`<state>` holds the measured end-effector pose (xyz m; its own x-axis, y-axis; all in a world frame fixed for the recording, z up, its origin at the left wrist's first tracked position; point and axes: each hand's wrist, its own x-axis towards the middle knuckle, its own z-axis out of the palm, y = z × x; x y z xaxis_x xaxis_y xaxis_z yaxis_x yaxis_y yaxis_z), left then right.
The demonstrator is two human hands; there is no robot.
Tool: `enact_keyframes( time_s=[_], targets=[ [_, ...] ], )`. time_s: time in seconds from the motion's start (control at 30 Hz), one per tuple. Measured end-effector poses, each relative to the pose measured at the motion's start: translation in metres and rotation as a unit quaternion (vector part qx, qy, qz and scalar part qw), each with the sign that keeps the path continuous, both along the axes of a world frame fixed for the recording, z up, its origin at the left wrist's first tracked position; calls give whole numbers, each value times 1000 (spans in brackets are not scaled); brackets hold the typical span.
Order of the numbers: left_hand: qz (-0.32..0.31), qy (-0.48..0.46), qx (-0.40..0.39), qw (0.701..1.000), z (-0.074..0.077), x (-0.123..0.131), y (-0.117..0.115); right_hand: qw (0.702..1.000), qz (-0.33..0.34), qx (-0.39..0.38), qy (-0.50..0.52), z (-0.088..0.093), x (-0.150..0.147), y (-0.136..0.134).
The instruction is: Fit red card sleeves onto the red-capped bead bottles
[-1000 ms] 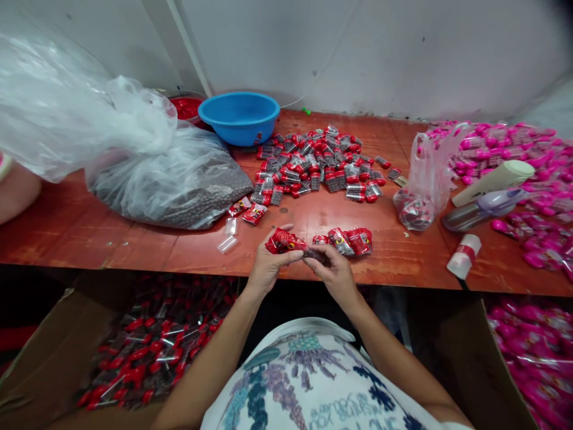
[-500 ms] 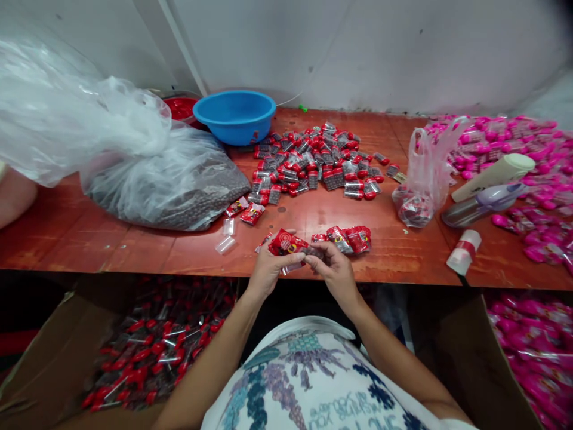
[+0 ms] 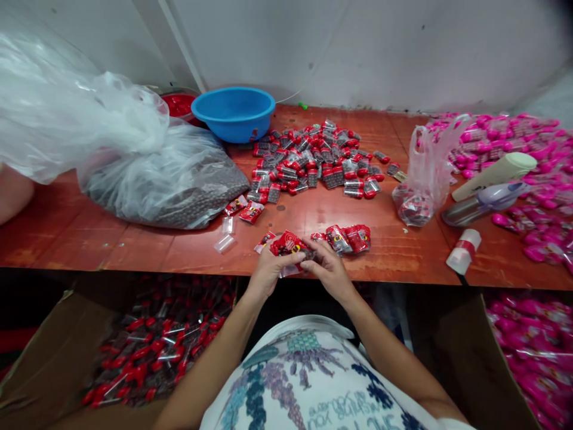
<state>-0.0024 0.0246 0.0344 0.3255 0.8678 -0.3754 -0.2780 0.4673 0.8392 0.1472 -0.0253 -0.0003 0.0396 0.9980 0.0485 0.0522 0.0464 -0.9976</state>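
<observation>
My left hand (image 3: 269, 270) is closed on a red printed packet (image 3: 285, 242) near the front edge of the table. From the other side, my right hand (image 3: 330, 267) pinches the packet's right end, where something dark shows; my fingers partly hide it. A clear piece sticks out below the packet. Just left of my left fingers lies another red packet (image 3: 264, 241). Several filled red packets (image 3: 357, 239) lie beyond my right hand. Two short clear plastic tubes (image 3: 225, 243) rest to the left, close to two more red packets (image 3: 251, 211).
A heap of small red-capped containers (image 3: 308, 158) lies behind my hands, with a blue basin (image 3: 235, 122) and a big clear bag of dark beads (image 3: 179, 185) to its left. Rightward are a tied plastic bag (image 3: 418, 191), bottles (image 3: 486, 203) and pink containers (image 3: 501, 140). Open boxes (image 3: 45, 346) stand below.
The red packet has turned slightly in my hands, and my right fingers have shifted a little left along it. The view has moved slightly. Other things lie as before.
</observation>
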Motion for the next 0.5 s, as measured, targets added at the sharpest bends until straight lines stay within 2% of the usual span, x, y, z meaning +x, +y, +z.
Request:
enact_keyframes(
  time_s=[0.13,0.27,0.37,0.43,0.5],
  targets=[
    [-8,-5,-11,1000,-4,4,-2,1000,-11,4,-28,-4,1,2],
    [-9,-32,-38,999,-16,8,-2,999,-44,-4,-31,-7,9,1],
    [40,-48,-74,995,-27,6,0,981,-105,-19,-164,-6,25,0],
    [84,-46,-101,990,-33,2,3,947,-148,-27,-284,-2,35,1],
    [111,-47,-101,987,-36,1,7,922,-162,-21,-352,2,37,5]
  ],
)
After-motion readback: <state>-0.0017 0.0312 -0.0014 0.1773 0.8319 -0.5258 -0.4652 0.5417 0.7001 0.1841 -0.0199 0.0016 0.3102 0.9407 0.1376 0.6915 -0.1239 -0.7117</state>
